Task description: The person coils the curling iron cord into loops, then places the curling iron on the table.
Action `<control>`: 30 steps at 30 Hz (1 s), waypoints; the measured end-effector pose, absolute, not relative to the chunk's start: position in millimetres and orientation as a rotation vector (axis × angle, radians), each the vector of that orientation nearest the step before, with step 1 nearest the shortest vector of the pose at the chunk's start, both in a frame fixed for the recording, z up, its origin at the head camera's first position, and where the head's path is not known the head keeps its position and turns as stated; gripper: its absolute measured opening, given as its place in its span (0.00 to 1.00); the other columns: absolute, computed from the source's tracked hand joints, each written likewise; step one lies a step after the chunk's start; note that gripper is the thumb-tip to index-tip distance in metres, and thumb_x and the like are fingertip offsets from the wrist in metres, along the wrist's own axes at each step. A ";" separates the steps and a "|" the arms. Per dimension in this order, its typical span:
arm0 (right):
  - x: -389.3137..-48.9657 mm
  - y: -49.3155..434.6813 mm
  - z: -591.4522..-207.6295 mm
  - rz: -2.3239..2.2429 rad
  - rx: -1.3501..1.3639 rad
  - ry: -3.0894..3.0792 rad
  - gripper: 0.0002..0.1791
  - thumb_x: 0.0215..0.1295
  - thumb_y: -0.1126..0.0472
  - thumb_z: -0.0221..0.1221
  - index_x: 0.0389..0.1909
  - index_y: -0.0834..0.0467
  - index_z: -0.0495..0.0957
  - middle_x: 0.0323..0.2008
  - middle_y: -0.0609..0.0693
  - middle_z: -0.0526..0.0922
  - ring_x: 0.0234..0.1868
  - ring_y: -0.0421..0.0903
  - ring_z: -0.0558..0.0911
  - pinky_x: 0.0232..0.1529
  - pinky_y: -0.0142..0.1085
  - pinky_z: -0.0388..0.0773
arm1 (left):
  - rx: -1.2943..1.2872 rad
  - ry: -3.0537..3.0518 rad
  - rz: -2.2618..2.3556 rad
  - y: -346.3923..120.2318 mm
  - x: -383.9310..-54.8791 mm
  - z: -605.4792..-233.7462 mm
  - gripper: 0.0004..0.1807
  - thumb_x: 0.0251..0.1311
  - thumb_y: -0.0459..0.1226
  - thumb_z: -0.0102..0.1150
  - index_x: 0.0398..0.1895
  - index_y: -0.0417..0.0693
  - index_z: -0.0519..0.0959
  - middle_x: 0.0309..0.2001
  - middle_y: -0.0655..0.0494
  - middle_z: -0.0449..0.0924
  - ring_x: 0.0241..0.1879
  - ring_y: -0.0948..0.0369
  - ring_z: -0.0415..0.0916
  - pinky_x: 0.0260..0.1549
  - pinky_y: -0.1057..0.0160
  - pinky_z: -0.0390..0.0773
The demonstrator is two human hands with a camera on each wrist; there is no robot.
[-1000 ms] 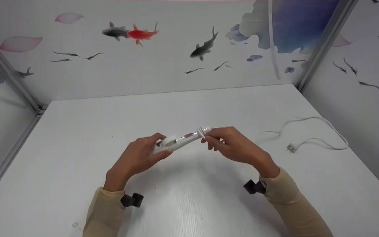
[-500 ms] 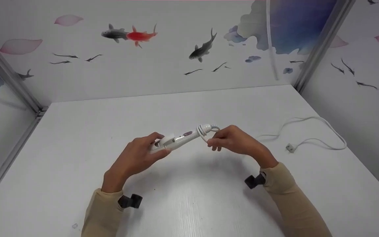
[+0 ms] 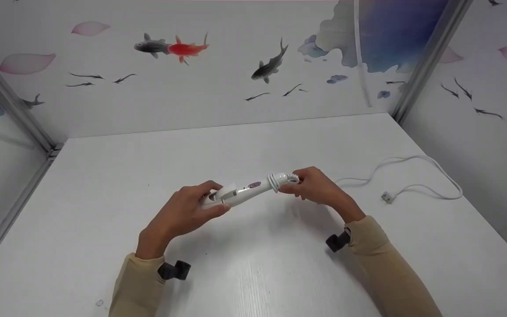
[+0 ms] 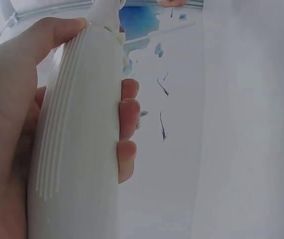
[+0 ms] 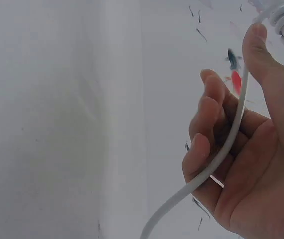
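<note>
A white table (image 3: 253, 149) has a bright reflection across its front portion. Behind the table stands a white rear panel (image 3: 209, 105), printed with fish (image 3: 187, 49), pink petals (image 3: 27, 64) and a blue wash (image 3: 405, 35). White side panels (image 3: 478, 154) flank the table. Metal posts (image 3: 429, 57) rise at the table's rear corners.

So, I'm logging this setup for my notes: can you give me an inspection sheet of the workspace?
Surface: white table.
Job's things: white handheld appliance, raised between the hands.
Clutter: small mark or scrap at front left, too small to tell.
Hands: left hand grips the appliance; right hand holds the cord.
Cables: cord looped round the appliance's end; the rest lies curved on the table at right, plug included.
Surroundings: pale walls with printed fish; metal posts at the corners.
</note>
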State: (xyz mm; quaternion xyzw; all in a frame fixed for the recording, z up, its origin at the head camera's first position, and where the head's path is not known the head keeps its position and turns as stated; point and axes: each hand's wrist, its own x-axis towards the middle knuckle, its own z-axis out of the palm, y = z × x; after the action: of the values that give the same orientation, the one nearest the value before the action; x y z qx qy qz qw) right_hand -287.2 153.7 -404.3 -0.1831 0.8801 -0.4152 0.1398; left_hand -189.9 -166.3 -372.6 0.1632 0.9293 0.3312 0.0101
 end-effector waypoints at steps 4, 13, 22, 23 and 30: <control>-286.9 151.6 -406.4 -1.270 -0.573 2.614 0.04 0.63 0.64 0.66 0.37 0.61 0.84 0.33 0.51 0.83 0.31 0.43 0.74 0.34 0.34 0.72 | 0.547 2.861 1.024 -163.0 -189.5 -375.4 0.19 0.62 0.49 0.63 0.55 0.58 0.79 0.42 0.56 0.84 0.36 0.60 0.74 0.36 0.60 0.73; -284.5 151.3 -400.5 -1.434 -0.625 2.560 0.10 0.55 0.53 0.73 0.29 0.56 0.89 0.25 0.43 0.84 0.27 0.38 0.73 0.29 0.29 0.71 | 0.579 2.820 0.924 -156.7 -188.6 -377.7 0.22 0.60 0.51 0.65 0.56 0.56 0.80 0.40 0.55 0.84 0.31 0.62 0.73 0.33 0.61 0.72; -267.1 142.8 -379.4 -1.352 -0.687 2.636 0.12 0.64 0.50 0.67 0.32 0.55 0.88 0.20 0.43 0.70 0.28 0.42 0.67 0.30 0.33 0.65 | 0.535 2.824 0.860 -154.4 -191.4 -383.2 0.23 0.61 0.53 0.65 0.57 0.58 0.79 0.41 0.56 0.84 0.32 0.61 0.73 0.34 0.61 0.72; -264.9 141.1 -377.1 -1.337 -0.709 2.644 0.12 0.66 0.50 0.65 0.33 0.55 0.88 0.20 0.43 0.69 0.28 0.43 0.67 0.30 0.34 0.66 | 0.522 2.830 0.854 -154.3 -191.4 -383.0 0.24 0.60 0.53 0.65 0.58 0.58 0.79 0.42 0.55 0.84 0.32 0.61 0.73 0.34 0.61 0.72; -251.3 132.7 -368.2 -1.325 -0.805 2.637 0.18 0.75 0.50 0.54 0.31 0.56 0.85 0.24 0.47 0.75 0.31 0.44 0.70 0.34 0.35 0.72 | 0.451 2.868 0.821 -153.2 -192.2 -382.0 0.22 0.61 0.53 0.64 0.57 0.60 0.79 0.40 0.57 0.83 0.32 0.61 0.73 0.33 0.61 0.71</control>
State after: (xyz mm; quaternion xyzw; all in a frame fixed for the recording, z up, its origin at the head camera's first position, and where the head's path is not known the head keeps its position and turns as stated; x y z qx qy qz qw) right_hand -251.3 132.7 -368.2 -0.2628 0.8613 -0.4329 0.0413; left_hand -192.2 -153.2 -382.0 0.1492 0.9487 0.2716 0.0622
